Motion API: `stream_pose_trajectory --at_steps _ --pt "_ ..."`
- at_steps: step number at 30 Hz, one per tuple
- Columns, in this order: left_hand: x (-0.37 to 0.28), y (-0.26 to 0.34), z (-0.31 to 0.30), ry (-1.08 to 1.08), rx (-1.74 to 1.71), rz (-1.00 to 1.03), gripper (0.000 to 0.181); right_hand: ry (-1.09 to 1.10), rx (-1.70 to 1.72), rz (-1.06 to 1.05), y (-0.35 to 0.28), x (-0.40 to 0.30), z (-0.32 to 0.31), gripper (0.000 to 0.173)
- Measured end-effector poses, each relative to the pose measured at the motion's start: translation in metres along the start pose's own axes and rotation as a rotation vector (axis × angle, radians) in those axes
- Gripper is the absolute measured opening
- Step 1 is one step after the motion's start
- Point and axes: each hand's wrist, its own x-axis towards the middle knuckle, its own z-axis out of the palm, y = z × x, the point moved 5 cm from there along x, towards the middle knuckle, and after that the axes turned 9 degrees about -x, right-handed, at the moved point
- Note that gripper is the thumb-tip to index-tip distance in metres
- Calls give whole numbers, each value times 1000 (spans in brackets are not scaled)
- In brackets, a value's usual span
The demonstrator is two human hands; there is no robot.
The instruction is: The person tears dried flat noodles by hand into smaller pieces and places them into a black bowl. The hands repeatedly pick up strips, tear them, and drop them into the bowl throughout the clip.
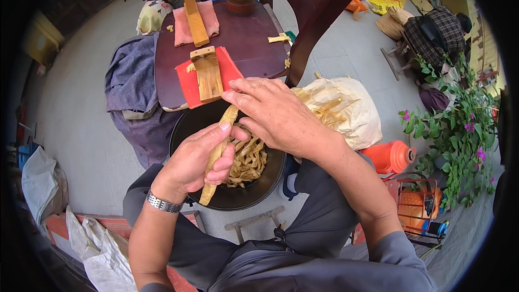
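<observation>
My left hand (206, 154) grips a long, flat, yellowish-brown strip of plant material (215, 158), thumb along its top and fingers curled below. My right hand (279, 113) is stretched over the strip's far end. Its fingers hide that end, so whether they pinch it cannot be told. Beneath both hands stands a round black basin (277, 174) between my knees, holding a heap of similar curled strips (249, 160). Just beyond my right fingertips, a small wooden block tool (209, 77) lies on a red cloth (229, 65) on the dark red wooden seat (251, 48).
A wooden bar (194, 20) rests on a pink cloth (178, 28); a brown pot (241, 2) stands behind. At right are a pale sack (361, 109) with strips, an orange thermos (389, 158) and a flowering plant (450, 134). Other people sit across the seat and at far right (442, 32).
</observation>
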Motion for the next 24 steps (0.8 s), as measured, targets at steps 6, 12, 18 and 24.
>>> stream_pose_trajectory --at_steps 6,12,18,24 --pt "29 3 -41 220 -161 202 37 3 183 -251 -38 2 20 41" --pt "39 -10 -73 322 -290 174 34 52 52 -377 -57 -10 66 45" --pt "37 -5 -80 229 -350 214 33 210 149 -390 -55 4 62 29" --pt "39 -9 -66 97 -137 192 37 203 450 -198 -40 8 64 32"
